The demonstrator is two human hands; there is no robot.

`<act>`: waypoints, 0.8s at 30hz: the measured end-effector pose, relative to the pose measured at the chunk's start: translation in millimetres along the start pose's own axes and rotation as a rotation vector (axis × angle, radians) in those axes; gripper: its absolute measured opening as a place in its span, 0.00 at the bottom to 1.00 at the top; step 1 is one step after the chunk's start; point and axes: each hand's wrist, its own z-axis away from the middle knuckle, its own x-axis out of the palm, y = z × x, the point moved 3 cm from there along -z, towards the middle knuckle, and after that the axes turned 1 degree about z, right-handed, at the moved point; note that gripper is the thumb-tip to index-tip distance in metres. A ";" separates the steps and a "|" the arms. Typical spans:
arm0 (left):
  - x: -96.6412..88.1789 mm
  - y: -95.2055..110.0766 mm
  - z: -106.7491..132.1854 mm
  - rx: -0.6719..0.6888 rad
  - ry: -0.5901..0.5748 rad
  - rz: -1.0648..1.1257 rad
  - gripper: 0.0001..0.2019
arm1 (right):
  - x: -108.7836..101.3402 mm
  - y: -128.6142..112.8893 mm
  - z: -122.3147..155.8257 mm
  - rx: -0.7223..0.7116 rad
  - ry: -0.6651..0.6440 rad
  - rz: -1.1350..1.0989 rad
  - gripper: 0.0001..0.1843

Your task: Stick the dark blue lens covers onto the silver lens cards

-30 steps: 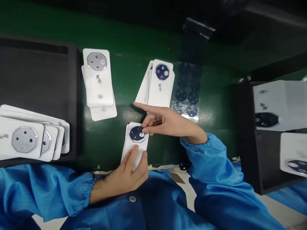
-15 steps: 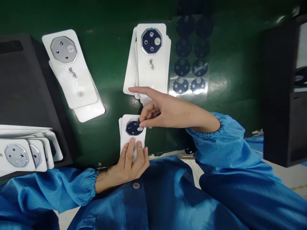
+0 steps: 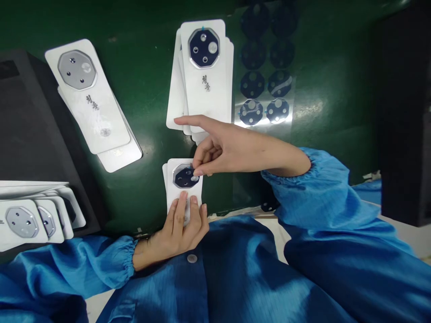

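Observation:
A white phone back cover (image 3: 173,190) lies on the green mat near me, over a second cover. My left hand (image 3: 180,229) presses its lower end flat with several fingers. My right hand (image 3: 218,150) pinches a dark round lens sticker (image 3: 184,176) against the cover's octagonal camera ring, forefinger stretched out to the left. A clear sheet (image 3: 266,85) carrying several more dark lens stickers lies just beyond my right wrist.
A stack of white covers with dark lenses (image 3: 205,76) lies ahead. Two covers with bare silver rings (image 3: 89,103) lie to the left. A black foam tray (image 3: 30,139) holds more covers (image 3: 30,220). A black box (image 3: 404,112) stands at right.
The view has shifted, so everything sits lower and nearer. My right hand keeps working the dark sticker on the ring. My left fingers slid slightly up the cover.

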 end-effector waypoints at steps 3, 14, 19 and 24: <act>0.6 1.0 0.9 -0.006 0.003 -0.001 0.19 | 0.2 -1.6 0.2 -0.022 -0.011 0.018 0.52; 1.5 2.0 1.4 0.003 -0.011 -0.012 0.19 | -0.4 4.1 -1.9 -0.077 0.032 0.053 0.51; 1.4 2.3 1.9 0.001 -0.009 -0.015 0.20 | -1.4 5.5 -2.9 -0.096 0.016 0.058 0.51; 2.4 5.4 2.6 -0.019 0.000 -0.018 0.20 | -0.7 4.5 -3.0 -0.071 0.004 0.030 0.50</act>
